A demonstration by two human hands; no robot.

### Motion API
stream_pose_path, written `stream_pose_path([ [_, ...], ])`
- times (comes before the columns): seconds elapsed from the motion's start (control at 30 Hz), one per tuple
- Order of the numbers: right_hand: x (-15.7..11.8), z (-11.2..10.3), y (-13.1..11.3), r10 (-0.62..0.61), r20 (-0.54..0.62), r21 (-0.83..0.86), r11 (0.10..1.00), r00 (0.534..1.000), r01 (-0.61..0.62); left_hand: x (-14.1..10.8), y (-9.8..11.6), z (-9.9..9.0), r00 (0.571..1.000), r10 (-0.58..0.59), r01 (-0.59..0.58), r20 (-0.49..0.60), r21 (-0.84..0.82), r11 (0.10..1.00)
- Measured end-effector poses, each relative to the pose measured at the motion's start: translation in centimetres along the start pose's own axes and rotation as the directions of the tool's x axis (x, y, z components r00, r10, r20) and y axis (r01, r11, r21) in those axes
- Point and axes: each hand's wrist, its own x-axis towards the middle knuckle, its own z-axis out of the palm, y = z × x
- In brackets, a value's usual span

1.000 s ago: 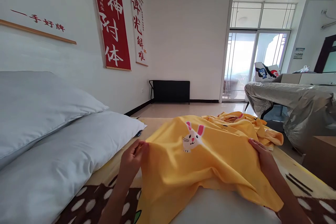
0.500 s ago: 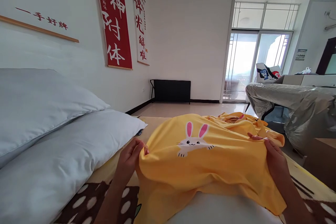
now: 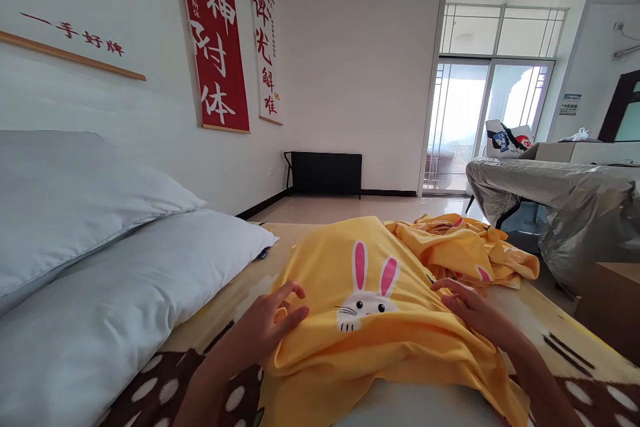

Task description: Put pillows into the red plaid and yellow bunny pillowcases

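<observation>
A yellow cloth (image 3: pixel 325 267) with a white rabbit face and pink ears printed on it lies in front of me. Its near part is rumpled into folds below the rabbit. At its left edge is my left hand (image 3: pixel 275 317), open, with the thumb and fingers apart. My right hand (image 3: pixel 467 303) rests over the right side, its fingers loosely spread. Neither hand grips the fabric. Beneath the near edge shows a smooth white surface (image 3: pixel 420 403), mostly covered. More bunched yellow fabric (image 3: pixel 450 240) with pink patches lies beyond my right hand.
Two white pillows, an upper one (image 3: pixel 85 193) and a lower one (image 3: pixel 200 260), are stacked at left. A brown blanket (image 3: pixel 155 380) with pale dots lies under my forearms on the bed. At right stand a plastic-covered table (image 3: pixel 565 180) and a cardboard box (image 3: pixel 610 307).
Both hands have let go of the yellow cloth's sides and moved inward, fingers now spread. The stretched cloth has dropped, and its near part has sunk into folds over the rabbit's lower face.
</observation>
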Motion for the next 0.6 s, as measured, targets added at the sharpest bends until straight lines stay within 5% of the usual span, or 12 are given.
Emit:
stream_pose_path([
  [0.13,-1.9,-1.2,-1.8,0.028,-0.051,-0.181,0.983,0.998,-0.037,-2.1,1.4,-0.6,0.987,0.012,-0.001,-0.159,0.069,0.998],
  [0.2,-2.6,-1.4,-2.6,0.057,0.008,-0.259,0.964,0.998,-0.053,-2.8,2.3,-0.5,0.993,0.017,-0.007,-0.114,0.087,0.996],
  [0.37,-2.2,-0.6,-3.3,0.131,0.178,-0.274,0.958,0.975,-0.079,-1.6,3.0,1.1,0.981,-0.021,-0.002,0.192,0.119,0.993],
  [0.6,-2.0,-0.3,-3.9,0.129,0.120,-0.421,0.905,0.984,-0.067,-1.2,3.8,1.8,0.991,-0.023,-0.010,0.133,0.241,0.971],
])
